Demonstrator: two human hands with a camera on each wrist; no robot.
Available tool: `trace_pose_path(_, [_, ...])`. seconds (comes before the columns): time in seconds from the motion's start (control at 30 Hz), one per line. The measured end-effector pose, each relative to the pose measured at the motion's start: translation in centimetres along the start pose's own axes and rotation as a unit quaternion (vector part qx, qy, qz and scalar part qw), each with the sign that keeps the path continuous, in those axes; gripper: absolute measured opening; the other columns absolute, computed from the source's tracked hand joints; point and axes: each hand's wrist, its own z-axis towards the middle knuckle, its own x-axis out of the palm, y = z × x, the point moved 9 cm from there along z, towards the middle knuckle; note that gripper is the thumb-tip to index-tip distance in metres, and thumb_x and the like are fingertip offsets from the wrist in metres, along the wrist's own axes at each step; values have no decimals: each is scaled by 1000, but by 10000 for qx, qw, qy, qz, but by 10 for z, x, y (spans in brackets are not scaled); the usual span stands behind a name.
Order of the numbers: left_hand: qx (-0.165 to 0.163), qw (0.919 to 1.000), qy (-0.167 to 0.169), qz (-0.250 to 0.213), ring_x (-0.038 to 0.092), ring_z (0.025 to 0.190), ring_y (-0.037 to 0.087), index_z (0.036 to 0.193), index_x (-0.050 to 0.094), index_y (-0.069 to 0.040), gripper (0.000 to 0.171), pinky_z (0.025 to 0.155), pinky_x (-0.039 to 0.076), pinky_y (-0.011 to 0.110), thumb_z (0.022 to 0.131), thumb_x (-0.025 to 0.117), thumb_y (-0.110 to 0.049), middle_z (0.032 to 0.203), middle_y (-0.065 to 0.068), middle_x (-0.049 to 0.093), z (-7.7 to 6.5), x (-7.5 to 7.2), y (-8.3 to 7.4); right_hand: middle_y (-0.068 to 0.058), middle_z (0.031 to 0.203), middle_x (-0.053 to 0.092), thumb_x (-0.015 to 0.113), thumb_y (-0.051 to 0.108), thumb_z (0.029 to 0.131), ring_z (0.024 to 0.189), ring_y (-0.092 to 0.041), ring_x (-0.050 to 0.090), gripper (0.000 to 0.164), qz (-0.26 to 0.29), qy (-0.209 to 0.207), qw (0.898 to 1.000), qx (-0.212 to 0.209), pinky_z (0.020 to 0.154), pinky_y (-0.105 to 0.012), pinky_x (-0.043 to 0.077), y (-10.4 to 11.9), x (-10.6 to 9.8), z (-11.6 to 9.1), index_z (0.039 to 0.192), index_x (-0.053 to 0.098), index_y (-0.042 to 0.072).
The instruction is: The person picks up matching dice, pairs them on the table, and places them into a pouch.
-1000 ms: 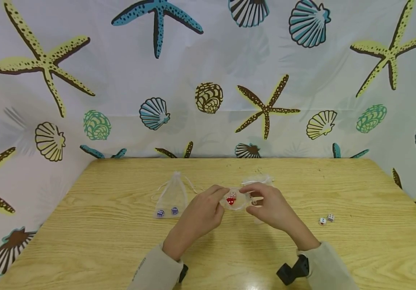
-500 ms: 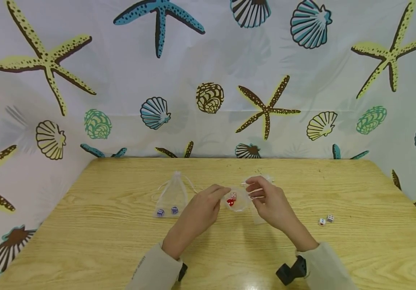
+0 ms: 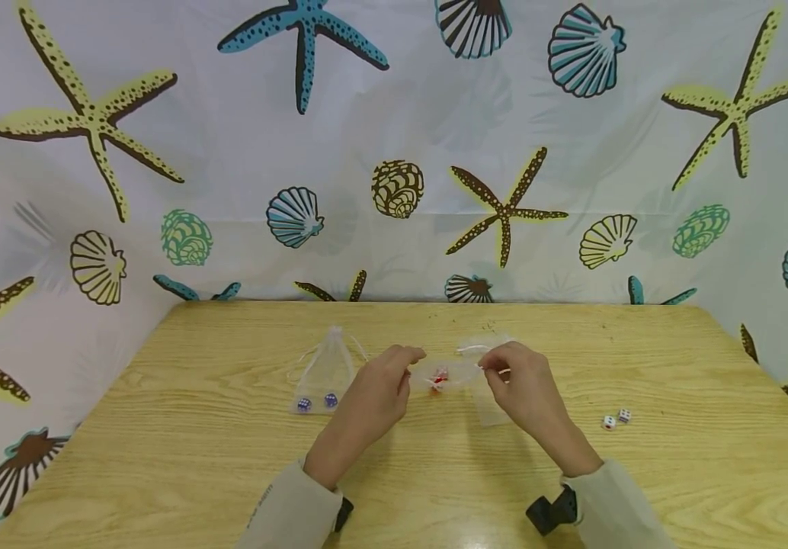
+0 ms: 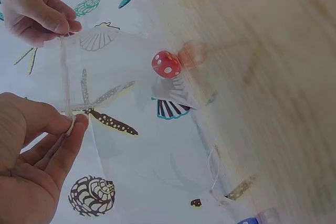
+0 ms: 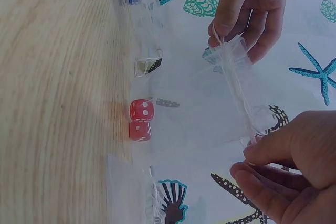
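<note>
A sheer white drawstring bag [image 3: 459, 371] is held up over the table between my two hands, with two red dice [image 5: 142, 110] showing in its bottom. My left hand [image 3: 380, 389] pinches one end of the bag's gathered mouth; in the left wrist view its thumb and forefinger meet on the cord [image 4: 70, 124]. At the opposite end, my right hand [image 3: 524, 381] pinches the drawstring between thumb and fingers. The mouth is drawn into a narrow, straight band between the hands in both wrist views.
To the left, another sheer bag [image 3: 330, 362] lies on the wooden table [image 3: 195, 457] with two blue dice [image 3: 331, 399] in it. A further flat sheer bag [image 3: 493, 412] lies partly under my right hand. Two white dice [image 3: 610, 422] rest at the right.
The bag's round open mouth has narrowed to a flat band. My right hand's spread fingers have closed into a pinch at its end, and the red dice now show through the mesh.
</note>
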Motion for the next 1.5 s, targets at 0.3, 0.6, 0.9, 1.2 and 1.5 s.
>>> trace_pose_path(0.3, [232,9990,-126,365,63,77,20,111,64,-4,34,61,52,27,82,61,13,99,10,65,-1,-4,0,-7,78,64,65,-4,83,68,-17,62,9,-248,-121,9995,138,62,-31,55,-8,-5,1,82,70,4])
trace_pose_path(0.6, [346,9947,-324,911,64,81,22,109,65,-3,33,61,53,27,80,63,13,97,10,65,-1,-9,3,-7,74,66,64,-2,82,62,-15,60,9,-412,-88,9989,188,59,-31,52,-12,-9,3,81,70,4])
trace_pose_path(0.9, [369,9845,-230,1699,63,83,19,93,71,-4,17,62,54,25,82,66,8,86,7,66,-2,-11,4,-6,73,67,64,-1,80,61,-14,60,10,-382,-88,9988,307,57,-29,51,-17,-14,4,81,71,5])
trace_pose_path(1.2, [191,9877,-462,1482,65,84,22,97,70,-4,22,65,55,28,78,71,7,91,9,67,-2,-17,14,-5,71,68,64,0,79,60,-13,61,10,-327,-89,9985,429,57,-29,52,-20,-18,6,80,72,6])
trace_pose_path(1.5, [-125,9931,-535,1035,65,82,23,98,70,-1,23,66,54,31,79,66,10,91,10,69,-1,-22,25,-5,70,68,63,-1,79,60,-13,61,12,-262,-145,9980,553,56,-27,50,-25,-22,7,79,72,6])
